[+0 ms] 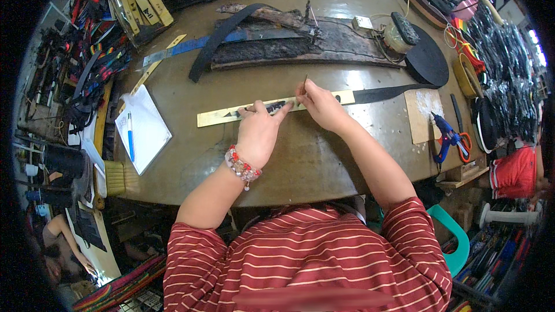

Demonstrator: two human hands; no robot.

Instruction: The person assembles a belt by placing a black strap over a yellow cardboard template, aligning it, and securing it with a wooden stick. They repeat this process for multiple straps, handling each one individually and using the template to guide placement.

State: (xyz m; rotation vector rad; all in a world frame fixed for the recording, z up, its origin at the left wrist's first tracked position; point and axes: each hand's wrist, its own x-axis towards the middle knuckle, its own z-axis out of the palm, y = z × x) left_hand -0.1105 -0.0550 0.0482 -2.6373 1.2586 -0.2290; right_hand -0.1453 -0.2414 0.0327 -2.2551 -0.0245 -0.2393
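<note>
Two hands meet at a long brass-coloured metal ruler mid-surface: left hand presses flat on black woven strap and ruler; right hand, at three o'clock, pinches a thin pointed tool.

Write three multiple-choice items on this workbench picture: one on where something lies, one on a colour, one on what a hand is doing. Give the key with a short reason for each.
1. Where does the blue pen lie?
A. On the white notepad
B. On the yellow ruler
C. In the right hand

2. What colour is the glue gun at the table's right edge?
A. Green
B. Blue
C. White

3. What is the left hand doing?
A. Hanging off the table
B. Lifting the brush
C. Pressing on the ruler and black strap

Key: 1 A, the pen rests on the pad, left of the hands. 2 B, its body is blue. 3 C, the fingers lie flat on the ruler, over the strap.
</note>
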